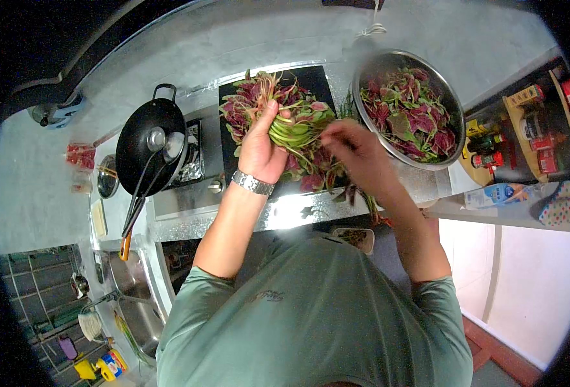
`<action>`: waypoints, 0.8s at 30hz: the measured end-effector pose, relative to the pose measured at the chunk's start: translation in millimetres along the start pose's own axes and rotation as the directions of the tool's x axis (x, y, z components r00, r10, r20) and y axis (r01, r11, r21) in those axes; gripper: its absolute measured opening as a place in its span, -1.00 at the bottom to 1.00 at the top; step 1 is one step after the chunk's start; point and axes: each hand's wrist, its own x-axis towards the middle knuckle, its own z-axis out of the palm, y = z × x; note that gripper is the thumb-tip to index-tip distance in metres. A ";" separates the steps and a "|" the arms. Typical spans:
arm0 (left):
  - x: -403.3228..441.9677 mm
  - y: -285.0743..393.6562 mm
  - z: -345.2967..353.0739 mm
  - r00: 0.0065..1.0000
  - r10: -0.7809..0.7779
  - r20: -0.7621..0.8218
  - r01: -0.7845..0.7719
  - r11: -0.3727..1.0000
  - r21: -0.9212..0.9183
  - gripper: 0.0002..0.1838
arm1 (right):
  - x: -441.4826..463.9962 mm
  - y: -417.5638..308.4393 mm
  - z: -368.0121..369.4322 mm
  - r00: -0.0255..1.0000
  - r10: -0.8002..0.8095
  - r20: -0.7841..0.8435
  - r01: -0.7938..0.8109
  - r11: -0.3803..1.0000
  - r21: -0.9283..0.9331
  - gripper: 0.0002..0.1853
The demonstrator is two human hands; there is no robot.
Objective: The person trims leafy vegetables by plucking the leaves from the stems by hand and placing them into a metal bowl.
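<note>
My left hand [265,148], with a metal watch at the wrist, grips a bunch of leafy greens [292,132] by its green stems. Beside it, my right hand [356,151] is slightly blurred, with fingers bent close together at the right side of the stems; what it pinches is too small to make out. More red and green leaves [236,109] lie under and around the bunch on a black cooktop [317,79]. To the right, a metal bowl [454,103] holds a heap of the same leaves.
A black wok [133,142] with two ladles sits at left, above a sink [127,277]. Spice jars fill a wooden rack [523,135] at right. A small container [362,240] is below the counter edge. Loose stems hang over the counter near my right forearm.
</note>
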 end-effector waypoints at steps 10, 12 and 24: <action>-8.1 -6.4 6.9 0.999 0.031 -0.035 -0.028 0.996 0.087 -0.85 | 17.2 -10.6 37.3 0.968 -0.167 0.187 0.242 0.813 -0.529 -0.86; -10.9 -7.7 10.9 0.992 0.100 -0.080 -0.085 0.982 0.168 -0.84 | 18.8 -12.9 36.7 0.957 -0.239 0.165 0.290 0.807 -0.514 -0.86; 0.3 -22.5 8.7 0.981 0.180 -0.076 -0.158 0.960 0.232 -0.82 | 16.4 4.6 44.2 0.996 0.085 -0.031 -0.086 0.996 -0.037 -0.91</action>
